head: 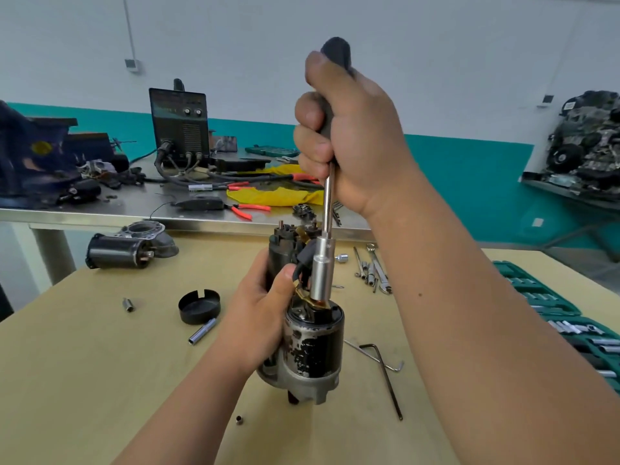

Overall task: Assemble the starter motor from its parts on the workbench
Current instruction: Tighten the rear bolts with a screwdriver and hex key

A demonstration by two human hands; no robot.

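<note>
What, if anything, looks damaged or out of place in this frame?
The starter motor, held upright by the left hand, has black paint flaked off its casing in patches. Small sockets lie loose on the workbench to its left. Nothing looks spilled; the right hand grips a socket driver set on its top end.

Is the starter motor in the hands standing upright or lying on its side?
Upright: the starter motor stands on end on the table, left hand gripping it, nut driver vertical on top.
</note>
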